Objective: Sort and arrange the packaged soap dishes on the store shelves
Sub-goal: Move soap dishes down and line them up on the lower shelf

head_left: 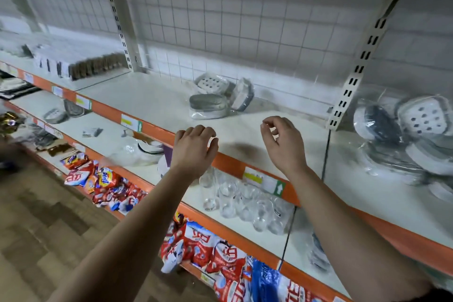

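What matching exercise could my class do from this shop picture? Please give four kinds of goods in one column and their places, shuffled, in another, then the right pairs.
Things
1. clear drinking glasses
2. red and white printed packets
3. three plastic-wrapped grey and white soap dishes
4. row of brown brush-like goods

Places
A. far left of the upper shelf
B. lowest, nearest the wood-pattern floor
C. back of the upper shelf, centre
D. middle shelf, near its front

Pairs: 1-D, 2-B, 3-C, 4-A
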`<state>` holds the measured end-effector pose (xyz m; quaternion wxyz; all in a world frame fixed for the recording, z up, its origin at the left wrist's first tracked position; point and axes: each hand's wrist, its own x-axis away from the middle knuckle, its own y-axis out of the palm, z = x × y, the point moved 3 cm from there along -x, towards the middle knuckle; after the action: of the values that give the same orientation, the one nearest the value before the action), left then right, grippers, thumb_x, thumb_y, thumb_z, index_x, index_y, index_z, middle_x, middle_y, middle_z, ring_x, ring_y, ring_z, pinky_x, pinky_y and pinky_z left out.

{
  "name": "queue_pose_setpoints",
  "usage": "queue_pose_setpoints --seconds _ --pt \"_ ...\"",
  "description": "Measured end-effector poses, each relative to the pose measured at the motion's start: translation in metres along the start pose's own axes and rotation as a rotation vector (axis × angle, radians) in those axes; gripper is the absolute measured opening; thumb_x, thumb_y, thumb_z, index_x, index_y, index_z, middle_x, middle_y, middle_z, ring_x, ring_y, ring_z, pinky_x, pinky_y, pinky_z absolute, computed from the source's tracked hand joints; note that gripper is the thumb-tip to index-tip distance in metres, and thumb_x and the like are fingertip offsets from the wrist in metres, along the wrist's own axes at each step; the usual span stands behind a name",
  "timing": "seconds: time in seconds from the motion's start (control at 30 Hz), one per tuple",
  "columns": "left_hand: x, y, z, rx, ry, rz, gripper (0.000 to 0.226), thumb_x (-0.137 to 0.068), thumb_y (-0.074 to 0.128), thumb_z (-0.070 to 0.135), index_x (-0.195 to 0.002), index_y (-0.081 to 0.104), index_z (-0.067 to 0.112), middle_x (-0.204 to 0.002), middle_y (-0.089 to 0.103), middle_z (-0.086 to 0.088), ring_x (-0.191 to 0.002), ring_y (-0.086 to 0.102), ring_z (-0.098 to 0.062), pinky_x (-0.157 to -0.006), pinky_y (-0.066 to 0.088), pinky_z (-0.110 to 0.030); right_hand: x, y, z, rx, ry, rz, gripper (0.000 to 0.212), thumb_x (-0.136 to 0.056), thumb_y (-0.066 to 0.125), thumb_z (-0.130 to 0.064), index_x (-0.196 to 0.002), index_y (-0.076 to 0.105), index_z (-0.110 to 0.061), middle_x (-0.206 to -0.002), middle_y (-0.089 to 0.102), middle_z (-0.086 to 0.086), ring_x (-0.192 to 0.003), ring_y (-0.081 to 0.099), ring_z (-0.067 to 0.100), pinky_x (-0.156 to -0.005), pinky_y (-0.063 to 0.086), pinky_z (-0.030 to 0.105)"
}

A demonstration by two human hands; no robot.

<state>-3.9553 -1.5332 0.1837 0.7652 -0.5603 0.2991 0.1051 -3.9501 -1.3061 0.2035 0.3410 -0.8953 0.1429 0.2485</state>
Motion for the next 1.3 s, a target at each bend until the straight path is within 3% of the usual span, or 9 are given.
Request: queue_pose_setpoints --seconds 0.2,0.43,0.63,0.73,0.93,1.07,1.17,1.3 --pt "-0.06 0.031 -0.044 0.012 0.039 -0.044 0.046 -0.088 0.033 0.038 -0.106 0.069 0.014 -0.103 0.068 -0.005 -0.098 0.061 -0.033 -0.084 0.044 -0.041 -0.062 0.036 0.021 0.039 0.027 0.013 0.019 -0.098 0.055 -0.027 -0.108 0.064 -0.014 -0.106 0.064 0.004 -0.084 0.06 0.024 -0.08 0.051 0.04" --pt "-0.113 0.061 -0.071 0.103 0.027 -0.064 0.037 -0.085 0.048 0.018 -0.115 0.066 0.006 -0.111 0.066 -0.014 -0.104 0.061 -0.038 -0.087 0.049 -0.045 -0.105 0.061 0.036 0.047 0.106 0.02 0.018 -0.1 0.051 -0.028 -0.108 0.063 -0.018 -0.108 0.063 0.001 -0.088 0.06 0.021 -0.081 0.048 0.034" --pt "-0.137 0.075 -0.089 0.104 0.065 -0.143 0.046 -0.084 0.043 0.029 -0.12 0.064 0.009 -0.119 0.066 -0.011 -0.121 0.056 -0.034 -0.1 0.042 -0.045 -0.117 0.074 0.043 0.067 0.144 0.054 0.016 -0.101 0.05 -0.026 -0.104 0.063 -0.018 -0.105 0.063 -0.001 -0.087 0.059 0.019 -0.078 0.047 0.032" --pt "-0.145 0.075 -0.102 0.13 0.088 -0.161 0.056 -0.079 0.035 0.045 -0.111 0.068 0.012 -0.108 0.067 -0.008 -0.109 0.059 -0.033 -0.096 0.041 -0.043 -0.119 0.08 0.042 0.079 0.167 0.096 0.014 -0.102 0.05 -0.025 -0.098 0.061 -0.017 -0.1 0.063 -0.002 -0.085 0.058 0.018 -0.074 0.041 0.028" --pt "-0.151 0.074 -0.138 0.14 0.18 -0.132 0.05 -0.074 0.046 0.054 -0.099 0.066 0.015 -0.096 0.06 -0.003 -0.094 0.056 -0.03 -0.085 0.042 -0.04 -0.122 0.092 0.034 0.12 0.248 0.215 0.015 -0.101 0.048 -0.024 -0.089 0.045 -0.016 -0.083 0.058 0.0 -0.077 0.055 0.022 -0.066 0.035 0.031" --pt "-0.155 0.077 -0.158 0.171 0.136 -0.115 0.053 -0.075 0.047 0.056 -0.099 0.063 0.011 -0.096 0.056 -0.008 -0.09 0.053 -0.032 -0.077 0.047 -0.041 -0.121 0.098 0.034 0.098 0.293 0.261 0.014 -0.102 0.045 -0.027 -0.103 0.042 -0.014 -0.08 0.057 0.005 -0.073 0.054 0.021 -0.063 0.034 0.03" --pt "-0.152 0.084 -0.164 0.201 0.087 -0.091 0.055 -0.077 0.047 0.054 -0.103 0.063 0.009 -0.102 0.055 -0.01 -0.094 0.051 -0.032 -0.077 0.048 -0.041 -0.122 0.101 0.033 0.068 0.348 0.264 0.031 -0.104 0.042 -0.033 -0.127 0.042 -0.012 -0.096 0.061 0.009 -0.089 0.055 0.016 -0.071 0.033 0.026" --pt "-0.153 0.087 -0.162 0.196 0.073 -0.069 0.053 -0.076 0.047 0.053 -0.1 0.062 0.008 -0.101 0.056 -0.011 -0.094 0.051 -0.033 -0.076 0.048 -0.042 -0.13 0.105 0.032 0.02 0.439 0.234 0.039 -0.106 0.035 -0.038 -0.13 0.05 -0.011 -0.114 0.061 0.004 -0.106 0.058 0.023 -0.077 0.032 0.024"
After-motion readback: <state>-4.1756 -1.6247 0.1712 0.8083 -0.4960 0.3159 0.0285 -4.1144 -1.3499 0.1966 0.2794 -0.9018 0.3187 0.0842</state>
